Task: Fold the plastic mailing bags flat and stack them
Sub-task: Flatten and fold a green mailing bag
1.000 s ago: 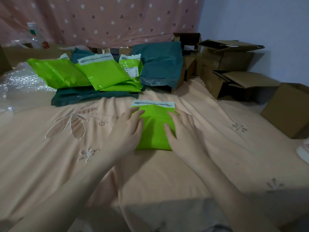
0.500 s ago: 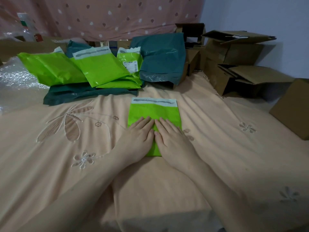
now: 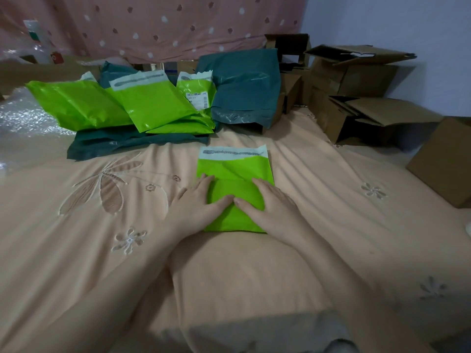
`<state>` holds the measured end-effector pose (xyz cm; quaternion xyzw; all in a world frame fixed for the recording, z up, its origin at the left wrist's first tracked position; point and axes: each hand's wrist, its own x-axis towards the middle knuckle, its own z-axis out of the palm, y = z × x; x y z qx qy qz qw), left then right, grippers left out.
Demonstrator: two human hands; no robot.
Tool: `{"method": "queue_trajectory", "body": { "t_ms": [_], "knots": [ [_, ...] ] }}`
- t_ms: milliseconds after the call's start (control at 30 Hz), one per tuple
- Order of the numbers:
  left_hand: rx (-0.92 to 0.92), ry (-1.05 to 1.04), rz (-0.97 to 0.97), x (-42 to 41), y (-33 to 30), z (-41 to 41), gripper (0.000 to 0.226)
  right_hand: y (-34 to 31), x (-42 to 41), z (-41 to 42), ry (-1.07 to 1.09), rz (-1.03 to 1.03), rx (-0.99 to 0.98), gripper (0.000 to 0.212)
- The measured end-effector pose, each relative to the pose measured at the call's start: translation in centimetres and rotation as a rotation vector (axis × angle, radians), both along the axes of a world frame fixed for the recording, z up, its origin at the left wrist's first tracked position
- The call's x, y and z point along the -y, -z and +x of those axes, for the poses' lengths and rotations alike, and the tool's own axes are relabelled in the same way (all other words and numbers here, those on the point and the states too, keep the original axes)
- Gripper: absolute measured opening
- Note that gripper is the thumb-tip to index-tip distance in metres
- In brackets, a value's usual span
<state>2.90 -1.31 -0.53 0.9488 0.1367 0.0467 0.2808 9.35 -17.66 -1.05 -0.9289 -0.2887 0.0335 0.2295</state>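
Note:
A bright green mailing bag (image 3: 235,171) with a pale adhesive strip at its far end lies flat on the peach bedspread in front of me. My left hand (image 3: 197,203) presses on its left side, fingers straight. My right hand (image 3: 271,206) presses on its right side in the same way. The two thumbs meet over the bag's middle. Behind it lie several green bags (image 3: 150,103) in a loose pile on a dark teal bag (image 3: 122,143), and another teal bag (image 3: 244,85) leans against a box.
Open cardboard boxes (image 3: 356,95) stand at the back right, with one closed box (image 3: 446,164) at the right edge. Bubble wrap (image 3: 23,118) lies at the far left. A spotted pink curtain (image 3: 165,24) hangs behind. The bedspread (image 3: 102,250) is embroidered with flowers.
Both hands slid together toward me over the bag, then spread apart again so only the thumbs meet. The bag lies flatter. The camera view shifted slightly.

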Motion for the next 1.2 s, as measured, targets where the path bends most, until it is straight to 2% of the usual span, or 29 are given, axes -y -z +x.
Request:
{"method": "queue_trajectory", "body": {
  "t_ms": [67, 133, 200, 267, 333, 433, 600, 733, 867, 933, 1033, 1067, 1133, 1200],
  "knots": [
    [-0.07, 0.029, -0.046, -0.6, -0.3, -0.3, 0.082, -0.2, 0.3, 0.2, -0.01, -0.027, -0.054, 0.084],
    [-0.059, 0.037, -0.206, -1.4, -0.8, -0.6, 0.093, -0.6, 0.4, 0.8, -0.018, 0.08, -0.097, 0.075],
    [0.107, 0.013, -0.283, -2.3, -1.1, 0.1, 0.076, -1.4, 0.2, 2.0, -0.015, 0.279, -0.037, 0.055],
    [0.243, 0.019, -0.19, -3.0, -1.6, 1.8, 0.055, -2.6, -0.4, 3.4, -0.05, 0.335, 0.066, 0.044],
    [0.248, 0.09, -0.087, -3.2, -2.3, 4.2, 0.049, -3.3, -1.7, 5.3, -0.12, 0.243, 0.118, 0.043],
    [0.16, 0.224, 0.101, -3.2, -2.5, 7.8, 0.048, -3.0, -4.1, 8.1, -0.188, 0.076, 0.092, 0.046],
    [-0.141, 0.309, 0.249, -3.9, -0.4, 10.7, 0.052, -0.9, -5.3, 10.0, -0.23, -0.248, 0.01, 0.054],
    [-0.171, 0.318, 0.278, -4.4, 0.4, 10.7, 0.052, -0.3, -4.8, 10.4, -0.21, -0.314, -0.013, 0.057],
    [-0.178, 0.242, 0.3, -5.1, 0.9, 10.7, 0.058, -0.1, -4.4, 10.6, -0.1, -0.328, -0.014, 0.062],
    [-0.105, 0.182, 0.256, -5.1, 1.1, 10.5, 0.057, 0.2, -4.2, 10.6, -0.036, -0.295, -0.008, 0.064],
    [0.196, 0.01, 0.039, -5.1, 1.0, 9.5, 0.052, 0.4, -3.7, 10.3, 0.071, -0.139, 0.048, 0.063],
    [0.303, -0.046, 0.021, -5.2, 0.9, 9.0, 0.05, 0.3, -3.4, 10.1, 0.103, -0.072, 0.113, 0.06],
    [0.445, -0.137, 0.127, -5.4, 0.3, 7.8, 0.048, -0.1, -2.9, 9.5, 0.166, -0.009, 0.317, 0.05],
    [0.454, -0.222, 0.161, -5.8, -0.2, 6.8, 0.04, -0.4, -2.3, 9.0, 0.222, 0.024, 0.393, 0.041]
  ]
}}
